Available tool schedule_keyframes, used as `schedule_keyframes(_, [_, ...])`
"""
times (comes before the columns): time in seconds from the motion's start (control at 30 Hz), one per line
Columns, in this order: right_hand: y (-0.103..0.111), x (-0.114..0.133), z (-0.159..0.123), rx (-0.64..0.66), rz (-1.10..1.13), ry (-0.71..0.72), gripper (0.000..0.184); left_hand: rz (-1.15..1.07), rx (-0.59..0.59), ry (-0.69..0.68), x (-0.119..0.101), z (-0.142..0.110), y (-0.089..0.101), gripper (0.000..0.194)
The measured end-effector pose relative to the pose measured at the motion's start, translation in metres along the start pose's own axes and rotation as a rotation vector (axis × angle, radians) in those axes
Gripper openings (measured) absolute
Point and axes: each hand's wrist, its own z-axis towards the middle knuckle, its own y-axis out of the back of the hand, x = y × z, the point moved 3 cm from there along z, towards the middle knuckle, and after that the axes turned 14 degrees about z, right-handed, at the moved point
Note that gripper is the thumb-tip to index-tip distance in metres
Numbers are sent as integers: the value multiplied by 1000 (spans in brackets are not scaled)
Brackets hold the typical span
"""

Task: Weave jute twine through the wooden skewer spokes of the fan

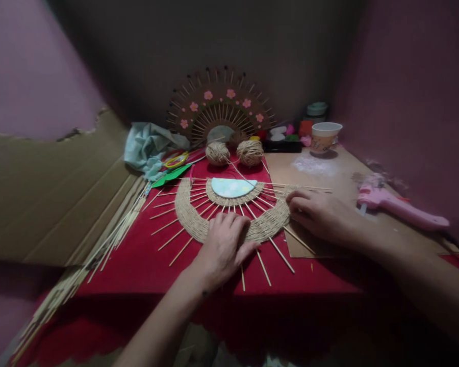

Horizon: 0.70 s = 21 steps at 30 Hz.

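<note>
A half-round woven fan (191, 216) lies on the red cloth, its twine band laced across thin bamboo sticks that spread outward. At its centre sits a pale blue half-disc (234, 187). My left hand (225, 239) rests over the lower middle of the band, fingers side by side and thumb stretched to the right. At the band's right end, my right hand (317, 211) has its fingers bent and pinched on the weave; the fingertips are partly hidden. Two balls of twine (250, 153) stand behind the fan, and a strand runs from them to it.
A finished flowered fan (220, 102) leans on the back wall. A pink glue gun (401, 204) and a paper cup (325, 137) are to the right. Scissors (176, 160), a light blue cloth (149, 148) and loose sticks (115, 239) lie left. Cardboard (308, 242) covers the right side.
</note>
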Motion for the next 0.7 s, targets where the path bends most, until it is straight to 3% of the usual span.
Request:
schedule_keyframes(0.33, [0,9,3,16,168,-13,17,-110,0,-51,11,2,2,20])
schedule_keyframes(0.57, [-8,28,-6,88,287,-8,16,-64,57,-119,25,-16,11,17])
schedule_keyframes(0.7, [-10,30,-11,109,303,-10,15,-1,70,-157,19,-24,19,16])
